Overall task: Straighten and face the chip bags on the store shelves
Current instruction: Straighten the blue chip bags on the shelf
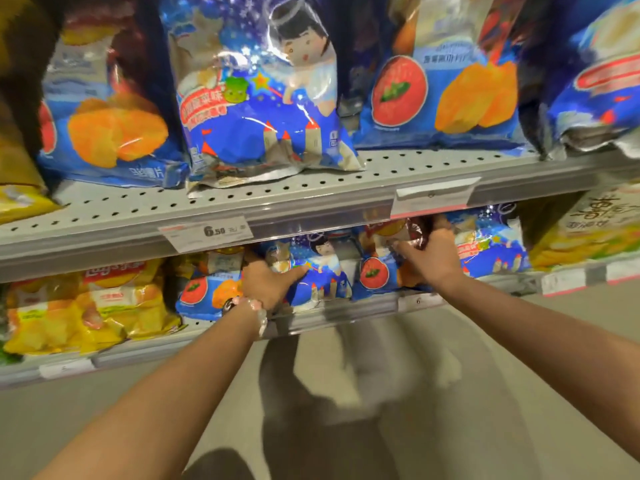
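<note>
The upper shelf carries blue chip bags, a castle-print bag in the middle; the lower shelf holds more; left hand grips a castle bag, right hand pinches a tomato bag; yellow Lay's bag leftward; price tag reads 6.50.

Both bare forearms reached forward and upward from the bottom of the view, spread wide at the elbows and drawing closer toward the wrists. The left hand was turned back-up, its thumb stretched out to the right and the rest of its fingers tucked out of sight beneath it; a band of pale beads circled the left wrist. The right hand sat a little higher and to the right, its knuckles raised and its fingers curled in a tight grasp, the wrist bent slightly inward.
</note>
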